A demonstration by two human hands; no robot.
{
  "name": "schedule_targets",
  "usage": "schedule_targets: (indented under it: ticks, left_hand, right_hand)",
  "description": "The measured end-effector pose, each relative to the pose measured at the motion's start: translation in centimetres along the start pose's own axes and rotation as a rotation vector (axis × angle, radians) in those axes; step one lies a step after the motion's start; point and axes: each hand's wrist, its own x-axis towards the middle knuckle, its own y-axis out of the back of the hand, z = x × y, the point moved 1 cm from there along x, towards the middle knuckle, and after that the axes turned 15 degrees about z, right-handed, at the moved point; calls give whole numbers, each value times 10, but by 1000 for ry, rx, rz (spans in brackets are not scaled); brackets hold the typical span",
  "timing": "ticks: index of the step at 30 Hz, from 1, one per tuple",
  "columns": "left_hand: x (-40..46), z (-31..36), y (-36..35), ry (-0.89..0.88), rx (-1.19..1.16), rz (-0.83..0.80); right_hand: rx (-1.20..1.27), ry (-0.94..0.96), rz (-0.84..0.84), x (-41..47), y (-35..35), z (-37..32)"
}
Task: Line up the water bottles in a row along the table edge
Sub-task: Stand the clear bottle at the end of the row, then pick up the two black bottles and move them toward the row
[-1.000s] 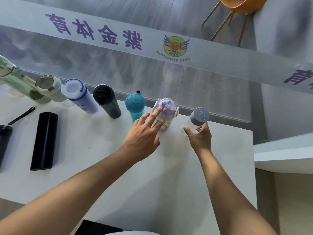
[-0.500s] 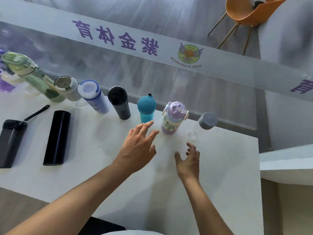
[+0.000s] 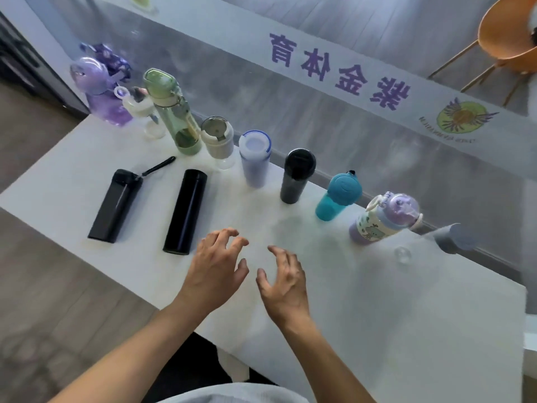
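Your left hand and right hand: fingers spread, curled, holding nothing, over table. Two black flasks lie flat just left of your left hand. Nine bottles stand in row along far edge. One orange chair beyond.

Upright bottles along far table edge, two black flasks lying flat

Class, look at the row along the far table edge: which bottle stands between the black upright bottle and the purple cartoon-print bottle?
In the head view, the teal bottle stands between the black upright bottle and the purple cartoon-print bottle, with bare table on either side of it.
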Motion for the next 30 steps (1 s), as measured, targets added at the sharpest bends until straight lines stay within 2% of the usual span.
schedule_targets:
  ticks: [8, 16, 30]
  left_hand:
    - [-2, -138, 34, 78, -12, 37]
    - [12, -260, 59, 114, 17, 3]
    - [100, -337, 35, 307, 97, -99]
  right_hand:
    - [-12, -35, -123, -3, -83, -94]
    - [23, -126, -135, 5, -148, -171]
    - [-159, -157, -92, 108, -191, -196]
